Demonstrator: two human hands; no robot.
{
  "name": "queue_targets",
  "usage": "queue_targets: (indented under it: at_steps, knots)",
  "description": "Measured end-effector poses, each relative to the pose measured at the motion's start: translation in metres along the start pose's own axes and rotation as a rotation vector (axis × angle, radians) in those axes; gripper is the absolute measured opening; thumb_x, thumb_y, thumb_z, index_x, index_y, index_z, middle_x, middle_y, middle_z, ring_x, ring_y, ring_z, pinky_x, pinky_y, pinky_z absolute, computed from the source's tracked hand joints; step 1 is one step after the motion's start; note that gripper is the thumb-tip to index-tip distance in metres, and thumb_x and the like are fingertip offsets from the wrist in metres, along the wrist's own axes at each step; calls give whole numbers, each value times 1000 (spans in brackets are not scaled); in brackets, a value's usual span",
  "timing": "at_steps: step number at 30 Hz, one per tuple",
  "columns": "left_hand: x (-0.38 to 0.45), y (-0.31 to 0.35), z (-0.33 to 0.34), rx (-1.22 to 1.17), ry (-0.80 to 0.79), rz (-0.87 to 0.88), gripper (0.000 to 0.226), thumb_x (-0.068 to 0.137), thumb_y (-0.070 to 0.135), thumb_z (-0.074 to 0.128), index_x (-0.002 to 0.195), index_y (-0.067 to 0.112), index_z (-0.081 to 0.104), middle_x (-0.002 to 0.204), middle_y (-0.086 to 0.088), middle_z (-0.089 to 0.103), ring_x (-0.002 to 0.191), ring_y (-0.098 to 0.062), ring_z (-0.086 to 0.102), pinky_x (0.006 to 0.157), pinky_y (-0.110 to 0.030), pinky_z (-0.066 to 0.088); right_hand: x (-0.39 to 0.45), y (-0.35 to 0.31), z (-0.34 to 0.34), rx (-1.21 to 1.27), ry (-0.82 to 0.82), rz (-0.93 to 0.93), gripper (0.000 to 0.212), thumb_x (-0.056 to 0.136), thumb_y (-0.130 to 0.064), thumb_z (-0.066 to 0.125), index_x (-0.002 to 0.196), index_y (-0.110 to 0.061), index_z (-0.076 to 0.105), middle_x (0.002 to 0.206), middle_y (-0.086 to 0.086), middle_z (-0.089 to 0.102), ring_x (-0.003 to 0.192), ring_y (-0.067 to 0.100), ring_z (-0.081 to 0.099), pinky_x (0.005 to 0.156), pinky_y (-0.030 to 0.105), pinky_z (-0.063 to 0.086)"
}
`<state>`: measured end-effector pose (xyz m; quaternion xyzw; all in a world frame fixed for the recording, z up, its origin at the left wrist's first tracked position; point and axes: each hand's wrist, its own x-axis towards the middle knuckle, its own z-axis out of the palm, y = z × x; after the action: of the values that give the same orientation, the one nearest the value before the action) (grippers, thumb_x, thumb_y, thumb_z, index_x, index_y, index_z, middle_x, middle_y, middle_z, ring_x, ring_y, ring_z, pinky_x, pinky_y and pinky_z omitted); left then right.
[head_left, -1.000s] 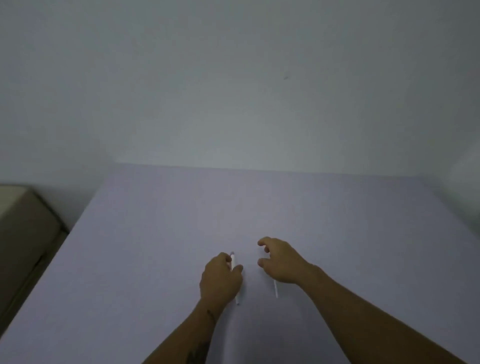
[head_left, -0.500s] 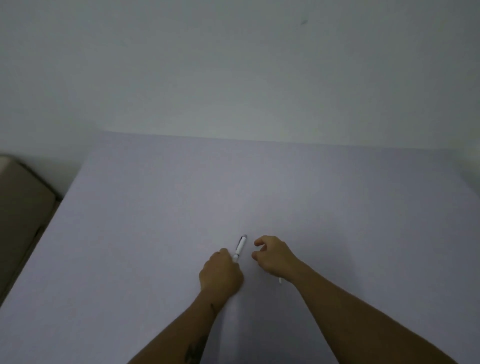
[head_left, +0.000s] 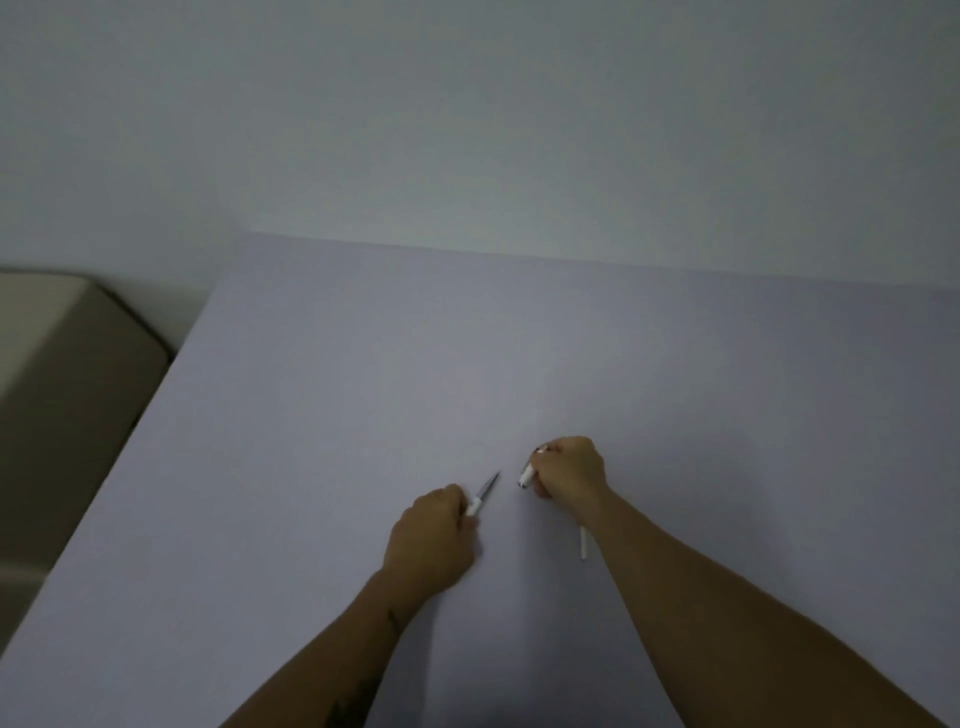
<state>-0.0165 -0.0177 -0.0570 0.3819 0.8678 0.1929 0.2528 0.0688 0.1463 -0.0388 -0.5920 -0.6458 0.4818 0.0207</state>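
- Left hand (head_left: 434, 535): fingers curled round the white barrel of a pen (head_left: 480, 496), low over the table (head_left: 363, 389). The dark tip is bare and points up and right, toward the other hand.
- Right hand (head_left: 569, 470): fingers curled round a short white cap (head_left: 526, 475), its open end aimed down-left at the pen tip. Cap and tip are near each other, not touching.
- Pen and cap sit in the near middle of the table, just ahead of the person.
- Judgement: the step is cap work. I cannot tell from this whether the cap goes back on or is being set aside.
- To do it well: hold barrel and cap on one line, so the tip enters the mouth cleanly and does not mark the fingers.
- Grip the barrel close to the tip for control, and move only one hand.
- Second white stick (head_left: 583, 543) lies on the table, partly under the right forearm; a sweeping wrist may roll it.
- Beige seat (head_left: 62, 374) stands beside the table's left edge.
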Motion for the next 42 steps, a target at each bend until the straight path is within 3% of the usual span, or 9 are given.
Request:
queue_targets:
  at_steps: [4,8,14,18,23,25,28,35,42]
  knots:
    - [-3,-3,-2,-43,51,-34,18,92,33,49,88,16,55,86,1,59,78,-23,58,69,-36,50,7,2,9,-212,-26,-68,13,72,-12,62,80,-6,70,79,14,74,76,31,72,69,37,60]
    - [-7,-4,-4,-51,45,-38,18,92,32,48,89,17,57,89,-2,63,80,-23,59,71,-38,53,5,-2,16,-284,-9,-99,21,78,-15,62,97,-7,64,99,10,67,96,31,65,72,27,43]
    - [-12,-10,-7,-63,66,-55,13,91,26,45,87,18,55,84,3,57,77,-20,55,66,-32,45,2,3,17,-357,-15,-135,20,83,-17,54,100,-13,62,110,10,64,89,29,56,75,28,42]
    - [-11,-10,-7,-108,95,-44,12,90,24,46,85,17,55,84,2,57,76,-19,56,68,-36,49,-5,5,4,-373,-16,-177,29,87,-19,58,115,-14,63,121,13,62,109,33,60,87,30,45]
    - [-11,-4,-6,-134,139,14,9,89,22,50,83,18,55,83,1,59,74,-19,55,65,-32,45,-19,2,-17,-195,-103,-120,30,67,-3,61,93,-13,74,90,17,75,80,30,72,76,43,62]
    - [-12,-2,-6,-136,155,40,8,88,20,51,80,21,53,81,3,59,73,-18,53,63,-30,42,-26,1,-22,-136,-118,-134,25,67,-2,62,83,-17,73,82,16,75,69,25,71,69,39,63]
    - [-11,0,-9,-127,170,93,9,87,19,54,81,25,54,81,6,57,75,-16,52,64,-28,40,-38,-4,-25,-61,-141,-176,15,82,-11,60,83,-14,74,82,13,75,65,18,67,63,30,56]
    - [-5,8,-20,14,285,255,9,83,20,60,89,26,62,82,9,60,76,-16,55,71,-33,41,-55,-20,-22,-260,-271,-132,39,87,-35,54,87,-3,76,84,11,78,64,17,64,63,27,48]
    - [-2,8,-32,44,302,336,14,86,17,61,92,25,70,83,7,69,76,-17,61,74,-28,32,-58,-14,-18,-229,-201,-267,30,91,-28,60,71,-11,74,73,10,73,54,11,54,54,22,43]
